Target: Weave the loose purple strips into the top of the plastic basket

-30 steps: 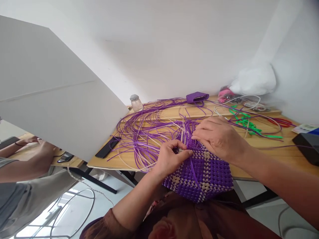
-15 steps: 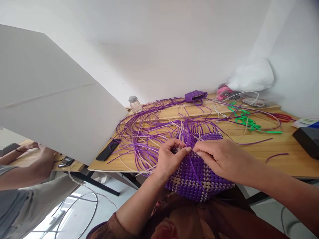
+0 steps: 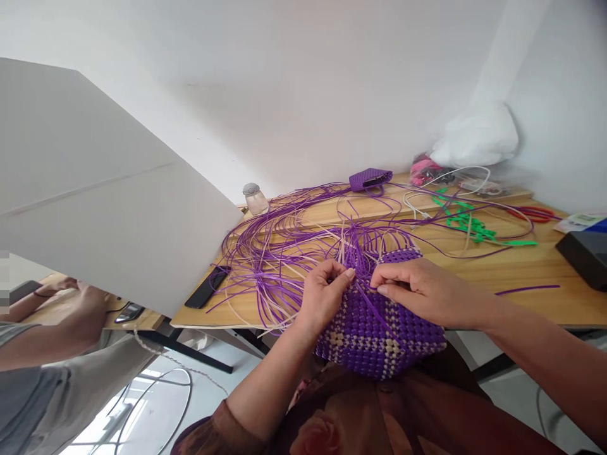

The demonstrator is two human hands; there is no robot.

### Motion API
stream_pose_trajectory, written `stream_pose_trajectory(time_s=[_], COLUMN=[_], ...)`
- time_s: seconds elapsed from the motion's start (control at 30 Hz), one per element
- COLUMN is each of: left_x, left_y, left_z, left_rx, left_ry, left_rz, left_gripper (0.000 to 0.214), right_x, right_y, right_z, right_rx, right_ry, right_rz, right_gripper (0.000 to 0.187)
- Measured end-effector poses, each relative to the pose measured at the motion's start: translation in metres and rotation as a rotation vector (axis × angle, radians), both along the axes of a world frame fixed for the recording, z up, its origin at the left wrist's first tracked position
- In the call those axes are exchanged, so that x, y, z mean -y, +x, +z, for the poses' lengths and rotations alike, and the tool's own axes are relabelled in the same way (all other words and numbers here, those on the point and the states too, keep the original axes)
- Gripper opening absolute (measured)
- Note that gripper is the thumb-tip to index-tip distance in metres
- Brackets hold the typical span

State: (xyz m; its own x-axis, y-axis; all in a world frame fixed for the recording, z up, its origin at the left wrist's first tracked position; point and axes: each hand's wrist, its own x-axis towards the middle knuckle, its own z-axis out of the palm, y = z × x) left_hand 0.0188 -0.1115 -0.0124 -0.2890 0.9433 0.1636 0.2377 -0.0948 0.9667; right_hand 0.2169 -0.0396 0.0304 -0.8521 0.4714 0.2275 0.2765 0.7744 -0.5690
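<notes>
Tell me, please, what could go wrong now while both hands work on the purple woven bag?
1. The loose purple strips lie tangled across the table; pulling one may knot the others.
2. The woven bag hangs past the table edge, so it may slip if the left hand or right hand lets go.

black box [image 3: 584, 258] cut off right

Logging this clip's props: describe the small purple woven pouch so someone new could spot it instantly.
Start at the long wooden table against the white wall. Follow the loose purple strands to its far edge, left of the pink bundle: the small purple woven pouch lies there. Unlike the large purple-and-cream woven basket both hands work on, it is tiny, all purple and untouched.
</notes>
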Motion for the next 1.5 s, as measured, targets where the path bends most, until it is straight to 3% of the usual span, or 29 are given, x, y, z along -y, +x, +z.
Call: stream_pose_trajectory(time_s=[0.2,0.3,0.37,0.43,0.5,0.6,0.67,0.9,1.07,1.2,1.3,1.4,1.5], left_x=[-0.003,-0.003,-0.003,-0.002,-0.001,0.0,0.001,0.003,0.0,-0.002,-0.003,-0.003,-0.003], left_y=[0.0,-0.001,-0.001,-0.001,0.0,0.001,0.001,0.0,0.003,0.004,0.004,0.004,0.004], left_z=[0.0,0.002,0.004,0.005,0.005,0.004,0.003,0.0,0.0,0.003,0.004,0.004,0.006], left_rx=[-0.014,-0.027,-0.034,-0.035,-0.027,-0.009,0.004,0.023,0.064,0.135,0.179,0.221,0.21], left_ry=[-0.006,-0.017,-0.009,-0.003,-0.001,0.006,0.019,0.003,-0.052,-0.081,-0.111,-0.127,-0.114], left_rz=[-0.051,-0.069,-0.079,-0.091,-0.095,-0.098,-0.105,-0.098,-0.071,-0.099,-0.08,-0.066,-0.073], left_gripper=[0.03,0.027,0.026,0.027,0.028,0.028,0.028,0.038,0.032,0.032,0.031,0.031,0.03], right_x=[0.004,0.009,0.011,0.009,0.003,-0.011,-0.019,-0.016,-0.04,-0.082,-0.082,-0.052,-0.02], right_y=[-0.005,-0.009,-0.012,-0.017,-0.024,-0.036,-0.042,-0.046,-0.041,-0.036,-0.029,-0.015,-0.002], right_z=[-0.029,-0.036,-0.033,-0.025,-0.012,0.0,-0.001,-0.021,0.002,0.021,0.019,0.013,0.019], right_rx=[-0.123,-0.244,-0.326,-0.416,-0.447,-0.326,-0.249,-0.246,-0.248,-0.381,-0.179,0.079,0.05], right_ry=[0.457,0.674,0.727,0.645,0.448,0.117,-0.036,-0.279,-0.455,-0.588,-0.543,-0.192,0.007], right_rz=[-0.165,-0.032,0.09,0.094,-0.05,-0.297,-0.355,-0.289,-0.26,-0.429,-0.345,-0.116,-0.078], right_gripper=[0.021,0.037,0.027,0.017,0.013,0.018,0.026,0.028,0.03,0.039,0.044,0.031,0.028])
